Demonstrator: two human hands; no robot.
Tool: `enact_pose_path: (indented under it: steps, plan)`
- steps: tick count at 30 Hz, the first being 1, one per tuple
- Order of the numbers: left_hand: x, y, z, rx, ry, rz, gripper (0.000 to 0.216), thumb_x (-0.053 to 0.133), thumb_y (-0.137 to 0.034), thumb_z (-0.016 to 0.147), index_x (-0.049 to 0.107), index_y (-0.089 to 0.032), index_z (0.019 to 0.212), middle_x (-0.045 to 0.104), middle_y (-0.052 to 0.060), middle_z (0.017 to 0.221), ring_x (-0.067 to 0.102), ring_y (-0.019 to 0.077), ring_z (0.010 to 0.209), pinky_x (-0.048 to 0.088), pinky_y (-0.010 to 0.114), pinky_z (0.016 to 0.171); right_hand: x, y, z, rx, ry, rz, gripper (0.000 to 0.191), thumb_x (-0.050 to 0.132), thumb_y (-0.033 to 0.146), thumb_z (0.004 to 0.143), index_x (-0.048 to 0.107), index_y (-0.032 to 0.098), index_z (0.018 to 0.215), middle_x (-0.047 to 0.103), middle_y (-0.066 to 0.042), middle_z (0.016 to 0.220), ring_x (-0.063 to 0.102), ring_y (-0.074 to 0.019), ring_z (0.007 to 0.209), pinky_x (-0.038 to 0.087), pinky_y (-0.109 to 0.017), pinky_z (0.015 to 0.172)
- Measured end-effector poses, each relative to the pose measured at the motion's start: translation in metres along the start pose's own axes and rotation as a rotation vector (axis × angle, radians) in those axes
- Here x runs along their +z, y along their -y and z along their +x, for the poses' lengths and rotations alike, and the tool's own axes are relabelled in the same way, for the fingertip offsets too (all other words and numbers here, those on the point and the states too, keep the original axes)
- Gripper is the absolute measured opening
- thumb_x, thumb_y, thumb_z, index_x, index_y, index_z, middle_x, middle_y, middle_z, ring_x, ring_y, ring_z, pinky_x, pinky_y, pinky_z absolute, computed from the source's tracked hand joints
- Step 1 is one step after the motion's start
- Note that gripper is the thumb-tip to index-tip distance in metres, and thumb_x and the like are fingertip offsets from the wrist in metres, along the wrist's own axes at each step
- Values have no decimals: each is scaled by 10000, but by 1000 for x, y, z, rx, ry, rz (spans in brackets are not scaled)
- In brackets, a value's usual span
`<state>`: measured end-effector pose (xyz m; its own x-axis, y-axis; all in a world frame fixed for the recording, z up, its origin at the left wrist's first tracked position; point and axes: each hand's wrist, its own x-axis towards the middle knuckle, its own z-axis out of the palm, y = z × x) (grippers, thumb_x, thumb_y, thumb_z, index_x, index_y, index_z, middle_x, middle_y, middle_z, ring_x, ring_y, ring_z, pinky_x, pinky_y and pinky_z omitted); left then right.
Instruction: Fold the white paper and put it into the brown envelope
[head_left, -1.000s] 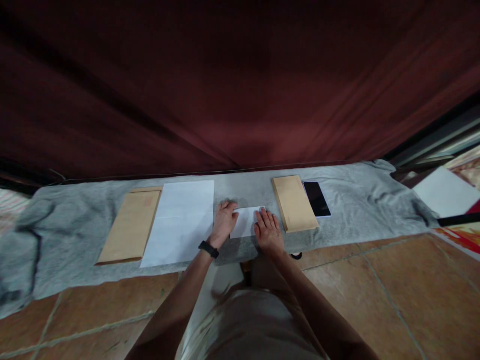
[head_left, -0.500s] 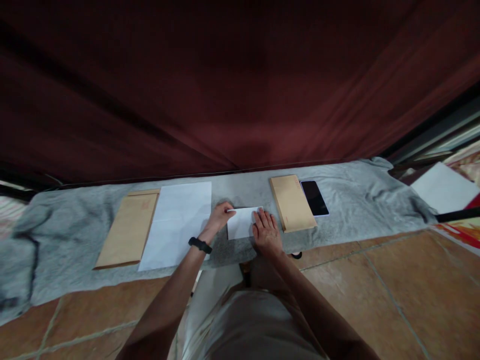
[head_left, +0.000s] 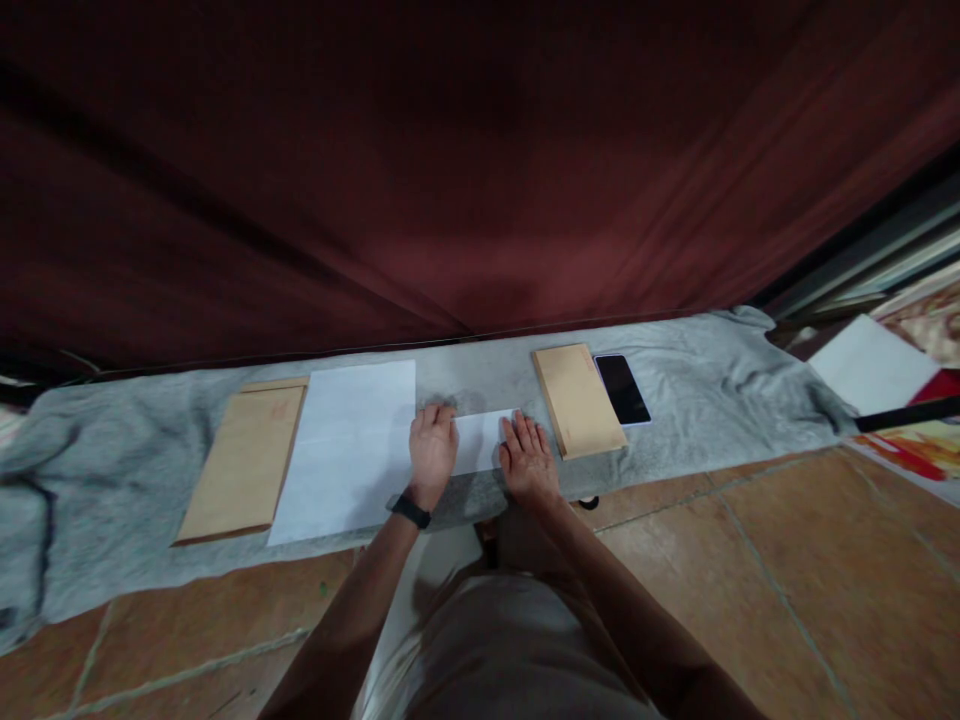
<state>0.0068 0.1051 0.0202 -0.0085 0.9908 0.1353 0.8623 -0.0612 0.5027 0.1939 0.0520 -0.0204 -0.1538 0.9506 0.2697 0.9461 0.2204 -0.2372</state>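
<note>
A white sheet of paper (head_left: 477,442), folded to a small size, lies on the grey cloth (head_left: 480,372) in front of me. My left hand (head_left: 433,450), a dark band on its wrist, rests over the sheet's left end with its fingers bent and close together; their tips are hard to make out. Flat on the sheet's right end, my right hand (head_left: 529,462) has its fingers stretched out. To the left lies a larger white sheet (head_left: 349,440), with a brown envelope (head_left: 244,460) beside it. Another brown envelope (head_left: 581,400) lies right of my right hand.
A dark-screened phone (head_left: 624,388) lies beside the right envelope, partly against its edge. Behind the cloth hangs a dark red curtain (head_left: 480,220). Tiled floor (head_left: 712,560) shows below the front edge. At the far right is a white sheet (head_left: 874,365).
My left hand has moved slightly left and turned, from pinching the folded paper's upper left edge to lying over its left end. My right hand stays flat on the paper. The view shifted slightly.
</note>
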Motion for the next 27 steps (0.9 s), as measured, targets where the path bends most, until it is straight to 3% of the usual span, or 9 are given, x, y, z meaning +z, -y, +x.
enact_pose_path:
  steps: [2,4,9,13,18,23,27]
  plan:
    - [4,-8,-24,165,-22,27,287,440,-213,982,664,-174,1156,646,146,1294,575,275,1243,443,448,1094,0,1,0,10,8,-1,534,435,315,1032,424,147,1539,360,-157,1623,363,-305,1485,281,-488,1211]
    - [10,-16,-49,287,53,52,350,446,-255,996,612,-171,1292,581,143,1434,513,271,1357,417,452,1149,-1,1,0,19,18,3,530,434,315,1034,426,150,1538,361,-155,1622,361,-301,1487,282,-489,1211]
    - [16,-20,-86,377,155,218,498,405,-316,1021,472,-169,1492,421,124,1598,327,261,1515,287,482,1248,-4,-2,3,12,44,25,525,436,318,1039,422,171,1543,396,-138,1607,382,-291,1476,289,-491,1210]
    - [9,-17,-88,434,184,271,591,467,-423,1009,394,-211,1555,324,116,1645,243,280,1544,261,510,1256,-6,-9,16,13,50,49,509,389,317,1056,410,202,1551,409,-111,1603,373,-284,1480,276,-523,1211]
    - [5,-18,-88,475,190,289,596,517,-441,994,387,-298,1558,275,110,1666,203,299,1551,261,526,1249,-11,-13,28,51,34,67,513,346,291,1063,401,136,1549,413,-128,1598,349,-287,1494,269,-511,1216]
    - [6,-17,-88,475,207,294,541,510,-443,995,494,-239,1495,290,142,1656,201,322,1550,254,531,1249,-18,0,-3,-106,83,91,488,371,282,1058,457,111,1507,443,-125,1580,374,-246,1484,285,-463,1229]
    - [5,-17,-88,477,217,278,553,497,-406,1002,438,-265,1532,283,119,1661,207,306,1550,249,531,1251,-25,1,-36,-136,96,77,493,403,273,1055,429,122,1524,456,-130,1571,385,-239,1481,298,-468,1231]
